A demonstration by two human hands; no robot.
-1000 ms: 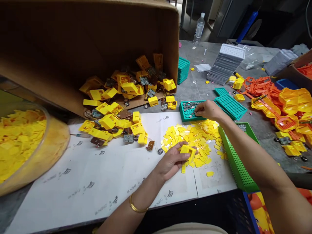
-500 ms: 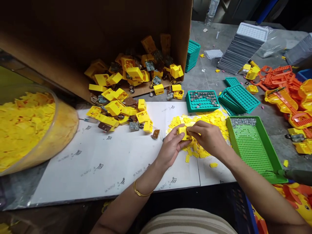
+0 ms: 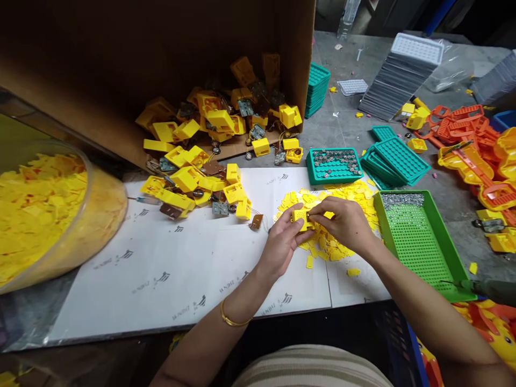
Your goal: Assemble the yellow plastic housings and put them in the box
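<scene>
My left hand (image 3: 282, 242) grips a small yellow plastic box (image 3: 299, 216) from below and from the left. My right hand (image 3: 344, 223) pinches at the box's right end, fingers closed on it; whether a small part sits between the fingertips is hidden. Both hands hover over a heap of flat yellow plastic pieces (image 3: 342, 201) on white paper (image 3: 181, 269). Just behind the heap stands a teal tray (image 3: 334, 165) with several round metal button cells in it.
A tipped cardboard carton (image 3: 161, 64) spills yellow boxes and circuit boards (image 3: 201, 177) at the back left. A clear tub of yellow pieces (image 3: 44, 215) lies at left. A green perforated tray (image 3: 419, 242) sits at right, with teal trays (image 3: 397, 158), grey tray stacks (image 3: 403, 75) and orange parts (image 3: 475, 145) beyond.
My right hand left the teal tray of cells and came back to the yellow box in my left hand. The view swung slightly right and down, then held steady.
</scene>
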